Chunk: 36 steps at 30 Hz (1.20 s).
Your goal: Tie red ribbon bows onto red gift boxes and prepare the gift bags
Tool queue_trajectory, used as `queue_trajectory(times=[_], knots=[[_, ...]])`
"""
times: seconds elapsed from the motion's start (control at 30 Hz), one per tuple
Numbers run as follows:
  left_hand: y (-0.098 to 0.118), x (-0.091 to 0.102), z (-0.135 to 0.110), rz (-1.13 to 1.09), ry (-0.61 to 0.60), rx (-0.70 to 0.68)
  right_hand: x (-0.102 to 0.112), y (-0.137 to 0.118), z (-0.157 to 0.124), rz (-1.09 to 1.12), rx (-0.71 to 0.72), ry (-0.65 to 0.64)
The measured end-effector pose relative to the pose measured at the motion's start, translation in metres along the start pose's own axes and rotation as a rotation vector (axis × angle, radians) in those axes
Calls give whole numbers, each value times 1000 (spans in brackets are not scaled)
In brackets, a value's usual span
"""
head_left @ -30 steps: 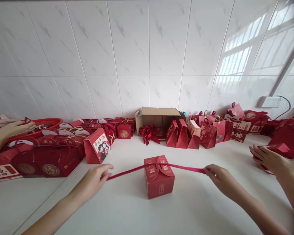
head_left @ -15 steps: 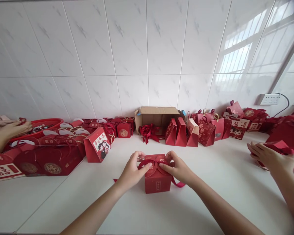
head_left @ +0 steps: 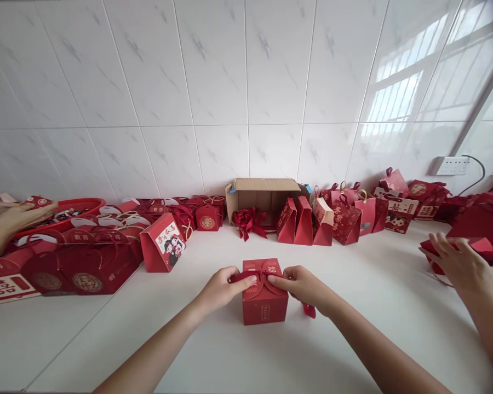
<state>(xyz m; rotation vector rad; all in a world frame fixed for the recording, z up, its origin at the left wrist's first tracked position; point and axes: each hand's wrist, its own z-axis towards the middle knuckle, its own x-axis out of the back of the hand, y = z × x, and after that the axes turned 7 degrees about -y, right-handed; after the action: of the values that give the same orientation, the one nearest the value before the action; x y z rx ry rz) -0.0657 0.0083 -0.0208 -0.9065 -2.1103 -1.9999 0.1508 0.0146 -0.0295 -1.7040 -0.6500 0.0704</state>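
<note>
A red gift box (head_left: 265,306) with gold print stands upright on the white table in front of me. Across its folded top runs a dark red ribbon (head_left: 263,275), gathered at the middle. My left hand (head_left: 225,285) pinches the ribbon at the left of the knot, thumb over the box top. On the other side my right hand (head_left: 302,284) is closed on the ribbon too, and a loose tail hangs below it. The fingers under each thumb are partly hidden.
An open cardboard carton (head_left: 267,189) with red ribbons (head_left: 250,221) stands by the wall. Red gift boxes (head_left: 82,273) crowd the left, others (head_left: 347,221) the right. Co-workers' hands are at the left, near a red basket (head_left: 101,205), and at the right (head_left: 468,268), on another box.
Both my hands have drawn slightly outward and down, and the bow loops have pulled in to a tighter knot. The co-worker's hand at the right has shifted right over its box.
</note>
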Motion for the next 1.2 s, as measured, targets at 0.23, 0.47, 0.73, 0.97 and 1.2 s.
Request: queue_trajectory(times=[0.23,0.47,0.73,0.97,1.2], knots=[[-5,1,0,116,175,-17,19,10,2,10,236,-81],[-19,-4,1,41,177,-36,24,12,-3,-144,161,-122],[-14,-24,-9,-246,105,4,28,12,-8,126,127,-319],[-7,-25,-13,116,473,-288,40,0,-14,456,286,-406],[26,-38,-9,361,459,-575,30,-31,-26,414,418,-381]])
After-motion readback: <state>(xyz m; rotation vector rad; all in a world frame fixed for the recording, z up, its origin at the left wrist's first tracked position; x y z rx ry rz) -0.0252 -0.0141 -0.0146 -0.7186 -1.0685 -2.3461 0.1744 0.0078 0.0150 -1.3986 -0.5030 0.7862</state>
